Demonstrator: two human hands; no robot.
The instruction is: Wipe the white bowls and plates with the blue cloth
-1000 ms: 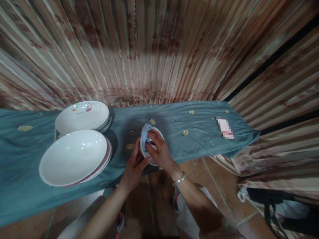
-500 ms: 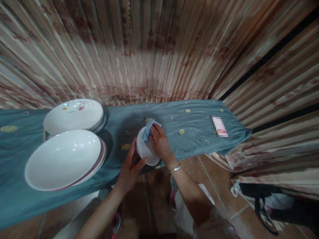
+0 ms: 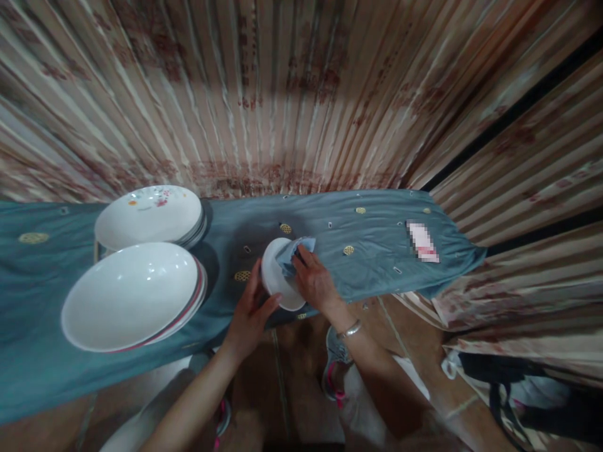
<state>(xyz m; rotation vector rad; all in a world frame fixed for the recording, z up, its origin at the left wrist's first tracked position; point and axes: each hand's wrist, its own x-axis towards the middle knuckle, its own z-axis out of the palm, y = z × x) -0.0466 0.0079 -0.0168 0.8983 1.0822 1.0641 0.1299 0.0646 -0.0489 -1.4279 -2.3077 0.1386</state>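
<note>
A small white bowl (image 3: 270, 270) is tilted over the front part of the cloth-covered table. My left hand (image 3: 250, 312) grips its near left rim, thumb on the near side and fingers round the outer wall. A light blue cloth (image 3: 293, 252) is bunched in my right hand (image 3: 313, 279), which presses it against the bowl's inside near the right rim. My right fingertips are partly hidden by the cloth. Whether the bowl's base touches the table cannot be seen.
Left of my hands stand two stacks of large white dishes, a rear stack (image 3: 148, 220) with a flower print and a front stack (image 3: 132, 295). A blurred pink-and-white item (image 3: 423, 242) lies at the right on the blue-green tablecloth (image 3: 372, 229). Pleated curtains (image 3: 301, 94) hang behind.
My right hand and the blue cloth have shifted right and slightly down along the bowl, towards its right rim. My left hand still holds the bowl. The whole view has moved slightly.
</note>
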